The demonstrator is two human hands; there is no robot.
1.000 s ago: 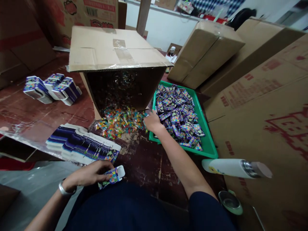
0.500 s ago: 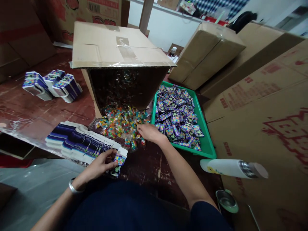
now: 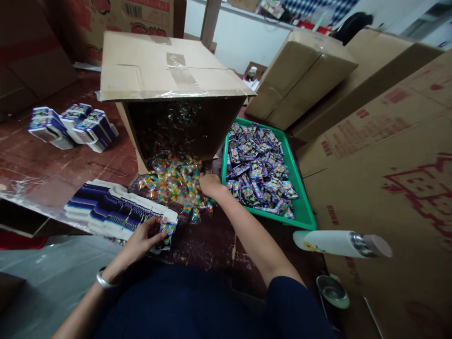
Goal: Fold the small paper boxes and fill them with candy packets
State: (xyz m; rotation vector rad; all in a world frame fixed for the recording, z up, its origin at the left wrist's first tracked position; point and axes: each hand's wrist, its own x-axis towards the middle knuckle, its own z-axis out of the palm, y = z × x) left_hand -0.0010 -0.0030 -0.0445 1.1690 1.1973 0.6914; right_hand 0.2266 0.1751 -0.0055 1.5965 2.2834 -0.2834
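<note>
My left hand point(image 3: 146, 238) is closed on a small printed purple candy box point(image 3: 168, 229) at the near end of a long row of flattened boxes point(image 3: 113, 207). My right hand point(image 3: 211, 184) reaches into the right side of a pile of clear candy packets point(image 3: 173, 181), full of bright multicoloured sweets. Its fingers point away from me and are hidden, so whether they grip a packet does not show. The packets spill from the mouth of a cardboard carton point(image 3: 141, 70) lying on its side.
Right of the pile stands a green tray point(image 3: 305, 212) of small purple sachets point(image 3: 257, 165). Several made-up boxes point(image 3: 86, 127) stand at the left. A white bottle point(image 3: 328, 242) and a small cup point(image 3: 332, 291) are at the right, beside a big carton point(image 3: 381, 179).
My right hand has shifted slightly further into the pile, and its fingers have gone out of sight. The left hand still holds the box, now a little further left in view.
</note>
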